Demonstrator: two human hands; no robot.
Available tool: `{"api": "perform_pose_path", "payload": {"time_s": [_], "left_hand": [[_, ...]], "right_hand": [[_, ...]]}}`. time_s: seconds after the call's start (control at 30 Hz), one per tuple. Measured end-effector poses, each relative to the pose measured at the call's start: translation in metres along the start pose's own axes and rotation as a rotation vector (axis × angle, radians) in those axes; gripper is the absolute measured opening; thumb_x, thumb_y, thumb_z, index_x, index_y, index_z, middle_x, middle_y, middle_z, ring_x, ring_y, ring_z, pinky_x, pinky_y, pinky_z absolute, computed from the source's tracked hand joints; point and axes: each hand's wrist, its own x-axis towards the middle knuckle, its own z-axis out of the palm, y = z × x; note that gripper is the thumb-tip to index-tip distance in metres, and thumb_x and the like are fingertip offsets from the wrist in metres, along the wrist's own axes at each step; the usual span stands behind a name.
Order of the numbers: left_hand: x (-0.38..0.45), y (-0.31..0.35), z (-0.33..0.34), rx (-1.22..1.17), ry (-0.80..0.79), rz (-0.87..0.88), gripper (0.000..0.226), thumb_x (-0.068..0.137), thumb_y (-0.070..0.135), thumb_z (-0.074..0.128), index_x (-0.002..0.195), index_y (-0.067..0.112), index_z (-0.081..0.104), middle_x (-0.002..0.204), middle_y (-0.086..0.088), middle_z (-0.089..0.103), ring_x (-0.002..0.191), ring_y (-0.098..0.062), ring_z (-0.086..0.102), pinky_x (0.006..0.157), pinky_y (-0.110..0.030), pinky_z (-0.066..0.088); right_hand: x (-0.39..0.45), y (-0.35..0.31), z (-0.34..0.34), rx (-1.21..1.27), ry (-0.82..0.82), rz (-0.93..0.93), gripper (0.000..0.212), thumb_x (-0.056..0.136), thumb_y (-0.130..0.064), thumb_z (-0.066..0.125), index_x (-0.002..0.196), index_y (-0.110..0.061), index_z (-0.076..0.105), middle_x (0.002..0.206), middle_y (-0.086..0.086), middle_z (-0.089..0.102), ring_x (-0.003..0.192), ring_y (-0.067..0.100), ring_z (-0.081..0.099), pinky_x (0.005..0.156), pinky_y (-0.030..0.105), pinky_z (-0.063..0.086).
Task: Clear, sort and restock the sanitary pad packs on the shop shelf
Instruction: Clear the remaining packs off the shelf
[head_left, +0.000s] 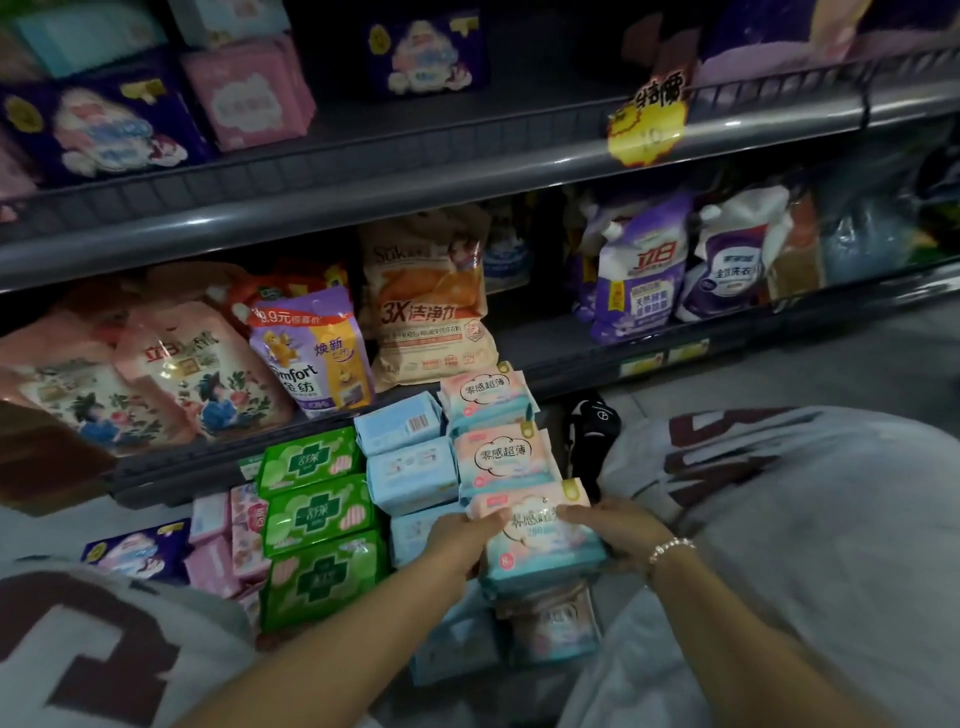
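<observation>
Sanitary pad packs lie in rows on the floor in front of the shelf. My left hand (460, 540) and my right hand (618, 530) both grip a pink-and-teal pack (540, 540) at the near end of its row. Two matching packs (498, 457) lie beyond it toward the shelf. To the left runs a row of light blue packs (410, 470), then three green packs (317, 517), then small pink packs (228, 540) and a dark purple pack (137, 553). More packs sit below the held one, partly hidden.
The bottom shelf (218, 462) holds detergent refill pouches (431, 306). The upper shelf (363, 150) carries purple and pink pad packs (244, 93) with a bare stretch at its middle. A yellow price tag (649, 119) hangs there. My knees flank the packs; a black shoe (592, 431) is nearby.
</observation>
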Motion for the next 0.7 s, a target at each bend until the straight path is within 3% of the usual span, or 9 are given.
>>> {"api": "perform_pose_path", "payload": {"time_s": [0.07, 0.13, 0.2, 0.27, 0.33, 0.47, 0.6, 0.7], "left_hand": [[0.008, -0.008, 0.004, 0.033, 0.024, -0.002, 0.025, 0.085, 0.021, 0.074, 0.1, 0.005, 0.063, 0.106, -0.014, 0.071, 0.09, -0.026, 0.068, 0.075, -0.034, 0.055], [0.016, -0.012, 0.004, 0.049, 0.044, 0.016, 0.031, 0.084, 0.023, 0.074, 0.105, 0.003, 0.064, 0.107, -0.013, 0.071, 0.096, -0.029, 0.068, 0.086, -0.039, 0.055], [0.025, -0.014, 0.002, 0.045, 0.055, 0.03, 0.039, 0.082, 0.027, 0.077, 0.111, 0.005, 0.064, 0.11, -0.012, 0.07, 0.098, -0.029, 0.068, 0.09, -0.041, 0.054], [0.04, -0.021, -0.001, 0.044, 0.052, 0.048, 0.05, 0.076, 0.035, 0.08, 0.115, 0.008, 0.063, 0.113, -0.01, 0.07, 0.1, -0.029, 0.067, 0.094, -0.045, 0.053], [0.049, -0.027, -0.003, 0.048, 0.041, 0.059, 0.053, 0.074, 0.04, 0.08, 0.115, 0.011, 0.064, 0.113, -0.008, 0.07, 0.102, -0.028, 0.067, 0.096, -0.045, 0.051], [0.046, -0.026, -0.005, 0.056, 0.025, 0.082, 0.056, 0.074, 0.045, 0.079, 0.115, 0.01, 0.064, 0.113, -0.008, 0.07, 0.102, -0.028, 0.067, 0.096, -0.046, 0.051], [0.041, -0.021, -0.003, 0.064, 0.038, 0.075, 0.06, 0.075, 0.044, 0.079, 0.119, 0.009, 0.058, 0.118, -0.007, 0.067, 0.104, -0.027, 0.065, 0.097, -0.044, 0.051], [0.03, -0.015, 0.0, 0.074, 0.09, 0.12, 0.076, 0.073, 0.044, 0.08, 0.134, 0.012, 0.047, 0.129, -0.006, 0.06, 0.112, -0.027, 0.061, 0.1, -0.043, 0.048]], "right_hand": [[0.014, 0.008, 0.0, -0.028, 0.003, 0.014, 0.04, 0.067, -0.037, 0.084, 0.089, -0.007, 0.07, 0.094, 0.012, 0.074, 0.087, 0.027, 0.071, 0.08, 0.04, 0.059], [0.026, 0.013, 0.002, -0.051, 0.031, -0.019, 0.032, 0.072, -0.035, 0.082, 0.083, -0.008, 0.07, 0.099, 0.014, 0.073, 0.093, 0.029, 0.069, 0.09, 0.044, 0.055], [0.028, 0.013, 0.008, -0.051, 0.063, -0.041, 0.025, 0.079, -0.033, 0.078, 0.079, -0.01, 0.067, 0.098, 0.012, 0.072, 0.094, 0.029, 0.068, 0.09, 0.042, 0.054], [0.026, 0.011, 0.014, -0.068, 0.113, -0.079, 0.024, 0.085, -0.031, 0.073, 0.075, -0.011, 0.063, 0.09, 0.007, 0.068, 0.088, 0.025, 0.065, 0.078, 0.033, 0.054], [0.028, 0.013, 0.017, -0.106, 0.158, -0.127, 0.028, 0.087, -0.033, 0.07, 0.089, -0.006, 0.065, 0.092, 0.007, 0.067, 0.088, 0.023, 0.064, 0.071, 0.029, 0.051], [0.03, 0.017, 0.018, -0.138, 0.163, -0.167, 0.039, 0.087, -0.036, 0.07, 0.104, -0.001, 0.065, 0.102, 0.01, 0.07, 0.094, 0.025, 0.066, 0.082, 0.032, 0.051], [0.033, 0.021, 0.018, -0.128, 0.201, -0.184, 0.043, 0.086, -0.034, 0.071, 0.112, 0.0, 0.065, 0.106, 0.01, 0.07, 0.093, 0.022, 0.064, 0.069, 0.025, 0.047], [0.028, 0.018, 0.017, -0.082, 0.251, -0.204, 0.058, 0.086, -0.029, 0.072, 0.133, -0.001, 0.052, 0.128, 0.014, 0.061, 0.112, 0.027, 0.06, 0.081, 0.025, 0.045]]}}
